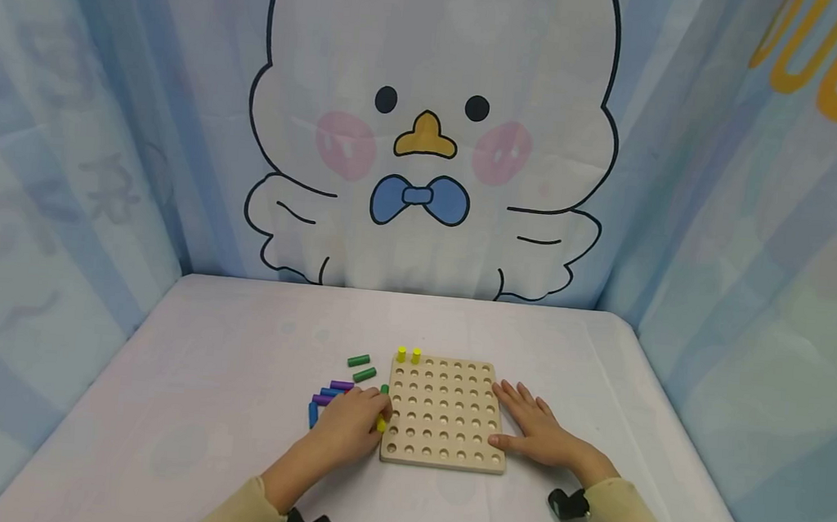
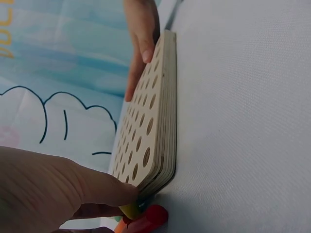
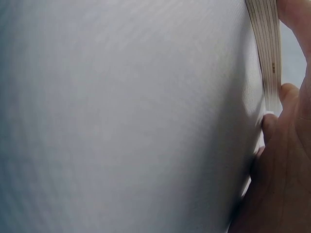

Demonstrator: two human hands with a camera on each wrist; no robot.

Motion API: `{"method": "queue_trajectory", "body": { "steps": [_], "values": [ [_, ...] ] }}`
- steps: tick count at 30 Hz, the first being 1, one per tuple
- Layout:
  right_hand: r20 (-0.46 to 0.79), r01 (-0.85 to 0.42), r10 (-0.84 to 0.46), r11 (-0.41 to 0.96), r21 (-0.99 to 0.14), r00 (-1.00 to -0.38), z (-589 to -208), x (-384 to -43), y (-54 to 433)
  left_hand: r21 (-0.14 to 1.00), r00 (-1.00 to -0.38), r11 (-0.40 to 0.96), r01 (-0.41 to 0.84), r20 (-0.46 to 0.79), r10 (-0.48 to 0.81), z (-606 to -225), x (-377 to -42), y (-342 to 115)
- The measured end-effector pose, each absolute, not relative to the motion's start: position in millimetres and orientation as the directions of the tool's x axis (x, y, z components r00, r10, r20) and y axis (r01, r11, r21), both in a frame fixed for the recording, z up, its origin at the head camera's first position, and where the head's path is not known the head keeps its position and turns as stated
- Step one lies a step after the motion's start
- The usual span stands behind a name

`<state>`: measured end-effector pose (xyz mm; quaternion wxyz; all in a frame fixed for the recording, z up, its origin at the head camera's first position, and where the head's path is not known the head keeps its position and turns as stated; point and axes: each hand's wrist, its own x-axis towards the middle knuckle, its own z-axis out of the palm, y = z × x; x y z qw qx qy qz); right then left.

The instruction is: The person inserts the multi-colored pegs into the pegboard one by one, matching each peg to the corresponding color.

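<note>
A square wooden pegboard (image 1: 441, 463) with rows of round holes lies on the table. Two yellow pegs (image 1: 408, 356) stand in holes at its far left corner. My left hand (image 1: 352, 428) is at the board's left edge, its thumb and fingers pinching a yellow peg (image 2: 130, 210). Close under that peg lies a red peg (image 2: 154, 217), and a green peg (image 1: 385, 389) shows just beyond the fingers. On the opposite side, my right hand (image 1: 541, 436) rests against the board's right edge with fingers spread and thumb on its border.
Several loose pegs lie left of the board: green ones (image 1: 359, 360), purple ones (image 1: 341, 385) and blue ones (image 1: 314, 415), partly hidden behind the left hand. A white cloth covers the table (image 1: 235, 345), with printed curtains (image 1: 419, 253) at the back and sides.
</note>
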<state>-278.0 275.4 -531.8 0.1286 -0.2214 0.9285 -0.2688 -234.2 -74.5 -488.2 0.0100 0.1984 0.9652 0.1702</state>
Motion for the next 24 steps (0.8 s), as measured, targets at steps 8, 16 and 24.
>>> {"method": "queue_trajectory", "body": {
  "steps": [8,16,24],
  "values": [
    [-0.113,-0.341,-0.475,0.758,-0.556,-0.872,-535.3,-280.4,277.1,0.325,-0.927,0.869,0.372,0.083,0.366,-487.6,-236.9,-71.1],
    [-0.105,-0.35,-0.492,0.738,-0.577,-0.864,-527.6,-275.8,273.8,0.322,-0.93,0.873,0.367,0.102,0.353,-481.0,-244.4,-66.9],
    [-0.114,-0.352,-0.496,0.742,-0.57,-0.861,-524.9,-275.0,274.0,0.448,-0.958,0.851,0.275,0.051,0.282,-473.7,-257.1,-56.8]
  ]
}}
